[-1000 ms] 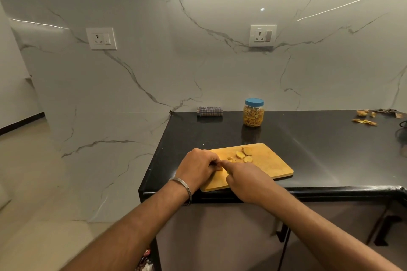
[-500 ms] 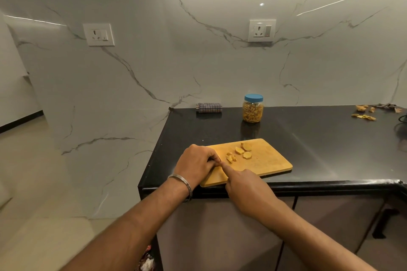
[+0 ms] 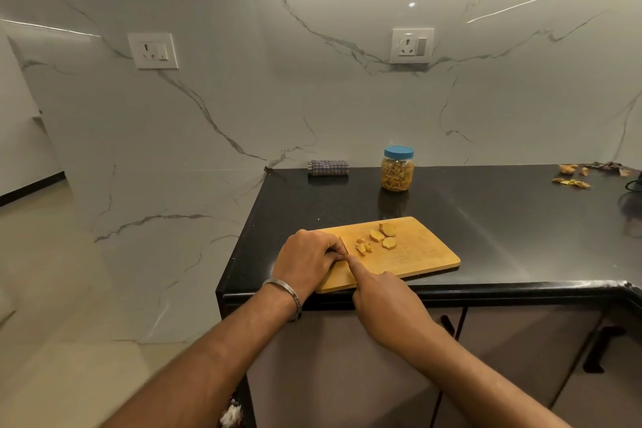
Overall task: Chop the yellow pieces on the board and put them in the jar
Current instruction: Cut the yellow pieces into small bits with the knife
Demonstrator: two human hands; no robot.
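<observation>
Since half a second ago, both hands have stayed at the near left corner of the board, and the right forefinger now stretches a little further forward; the yellow pieces lie as before.

Largest is the marble wall [image 3: 243, 122] with two sockets, behind the black surface [image 3: 503, 219]. On the surface, close to its front edge, lies the wooden board [image 3: 417, 254]. The left hand [image 3: 307, 261] has its fingers curled down onto the board's left end; a small dark thing shows at its fingertips, but one cannot tell what it pinches. A metal bangle [image 3: 285, 292] sits on that wrist. The right hand [image 3: 378, 295] is curled with the forefinger straight, its tip meeting the left fingers; whether it holds a handle cannot be told.

The jar [image 3: 398, 168], with blue lid on, stands well behind the board near the wall. A folded cloth [image 3: 328, 167] lies left of it. The yellow pieces [image 3: 377, 238] sit on the board's middle, just right of the left hand. Peel scraps [image 3: 573, 181] lie far right.
</observation>
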